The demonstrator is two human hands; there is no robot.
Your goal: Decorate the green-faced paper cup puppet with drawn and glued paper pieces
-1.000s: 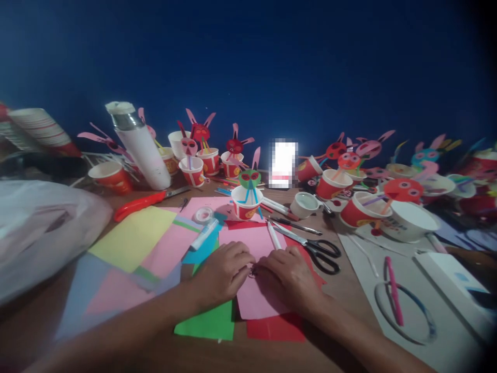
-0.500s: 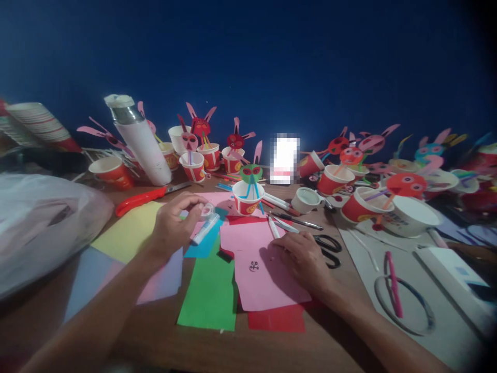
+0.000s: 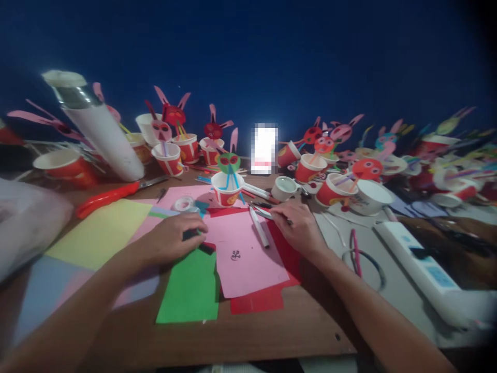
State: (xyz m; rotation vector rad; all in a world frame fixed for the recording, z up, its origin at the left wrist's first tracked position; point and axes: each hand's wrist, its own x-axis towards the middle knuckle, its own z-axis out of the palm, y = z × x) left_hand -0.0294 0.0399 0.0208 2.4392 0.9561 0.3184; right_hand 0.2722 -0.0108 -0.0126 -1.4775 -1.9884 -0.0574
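A pink paper sheet (image 3: 248,259) with a small dark drawing (image 3: 235,255) lies on the table between my hands, over red paper (image 3: 256,301) and beside green paper (image 3: 190,287). My left hand (image 3: 174,241) rests at the pink sheet's left edge, fingers curled over something small and dark that I cannot make out, just below a tape roll (image 3: 184,203). My right hand (image 3: 298,228) is closed at the sheet's upper right corner on the scissors (image 3: 264,211), whose blades point left. A white marker (image 3: 259,233) lies on the pink sheet.
Several red paper cups with paper animal faces stand along the back, one with a green face (image 3: 228,189) nearest. A white bottle (image 3: 99,132) leans at the left above a red-handled cutter (image 3: 104,196). A pink pen (image 3: 354,243) and a long white box (image 3: 423,264) lie at the right.
My left hand reached up to the tape roll, then came back down to the pink sheet's edge. My right hand slid up and right onto the scissors. The view shifted right.
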